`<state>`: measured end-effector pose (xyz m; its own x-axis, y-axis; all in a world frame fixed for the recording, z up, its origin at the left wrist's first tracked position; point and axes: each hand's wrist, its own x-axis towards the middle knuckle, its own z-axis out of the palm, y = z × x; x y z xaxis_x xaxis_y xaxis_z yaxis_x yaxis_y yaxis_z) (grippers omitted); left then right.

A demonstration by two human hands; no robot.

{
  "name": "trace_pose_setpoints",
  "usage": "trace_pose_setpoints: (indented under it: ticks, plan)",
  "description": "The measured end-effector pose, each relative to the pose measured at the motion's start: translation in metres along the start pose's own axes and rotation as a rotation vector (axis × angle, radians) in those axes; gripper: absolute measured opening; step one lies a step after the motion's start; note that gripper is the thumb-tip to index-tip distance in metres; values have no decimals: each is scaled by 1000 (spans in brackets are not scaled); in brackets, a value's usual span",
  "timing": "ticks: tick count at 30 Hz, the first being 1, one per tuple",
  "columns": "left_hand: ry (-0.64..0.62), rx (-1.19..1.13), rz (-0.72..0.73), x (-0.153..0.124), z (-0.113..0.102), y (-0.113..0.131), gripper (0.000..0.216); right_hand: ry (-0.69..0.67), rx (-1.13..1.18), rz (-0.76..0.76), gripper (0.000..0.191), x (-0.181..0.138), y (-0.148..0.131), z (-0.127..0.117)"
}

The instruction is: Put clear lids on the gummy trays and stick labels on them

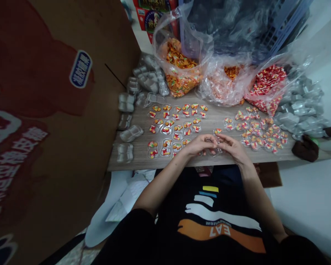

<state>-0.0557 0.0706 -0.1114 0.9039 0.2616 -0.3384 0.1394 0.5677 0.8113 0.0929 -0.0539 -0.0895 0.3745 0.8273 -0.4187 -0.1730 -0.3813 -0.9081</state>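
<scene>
My left hand (199, 144) and my right hand (231, 146) meet over the front edge of a wooden board (139, 152), fingers curled together around a small clear plastic cup (213, 150). Rows of filled clear cups with coloured sweets (176, 125) lie just beyond my left hand. A second cluster of filled cups (260, 132) spreads out past my right hand. What is inside the cup between my fingers is hidden.
Three clear bags stand at the back: orange sweets (180, 70), pale orange sweets (223, 82), red-and-white sweets (267, 86). Empty clear cups (143, 79) pile at the left, silvery cups (300, 106) at the right. A large cardboard box (52, 121) walls the left. A brown cloth (305, 148) lies right.
</scene>
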Motion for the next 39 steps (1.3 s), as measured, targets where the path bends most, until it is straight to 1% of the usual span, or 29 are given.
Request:
trace_pose_setpoints:
  ticks: [2, 3, 6, 8, 11, 13, 15, 17, 19, 21, 23, 25, 29, 35, 39]
  plan:
    - [9, 2, 5, 4, -5, 6, 26, 6, 46, 22, 51, 5, 0, -1]
    - [34, 3, 12, 5, -7, 9, 26, 38, 71, 20, 49, 9, 1, -2]
    - [168, 16, 29, 8, -12, 13, 29, 175, 116, -13, 44, 23, 9, -8]
    - [241, 24, 29, 6, -13, 13, 34, 233, 107, -31, 45, 34, 14, -12]
    - [291, 23, 38, -1, -11, 8, 42, 265, 73, -39, 46, 49, 19, -16]
    - [295, 23, 48, -7, -7, 2, 47, 263, 34, -47, 45, 56, 21, -17]
    - [270, 35, 56, -11, 0, -7, 52, 261, -28, -69, 43, 61, 23, -16]
    - [255, 90, 87, -13, 6, -16, 55, 275, -120, -102, 42, 65, 25, -15]
    - [270, 223, 154, -11, 12, -23, 55, 311, -237, -159, 40, 67, 27, -13]
    - [293, 411, 210, -9, 16, -27, 56, 365, -377, -245, 39, 68, 29, -12]
    - [286, 578, 208, -7, 20, -29, 60, 428, -517, -323, 40, 67, 31, -10]
    - [267, 676, 176, -6, 23, -30, 63, 475, -637, -369, 41, 67, 32, -8]
    - [256, 762, 144, -6, 28, -31, 65, 503, -786, -400, 39, 67, 36, -7]
    - [243, 819, 170, -4, 33, -29, 66, 511, -844, -440, 33, 67, 41, -6]
    - [206, 858, 132, -2, 33, -22, 64, 533, -935, -464, 34, 61, 43, 0]
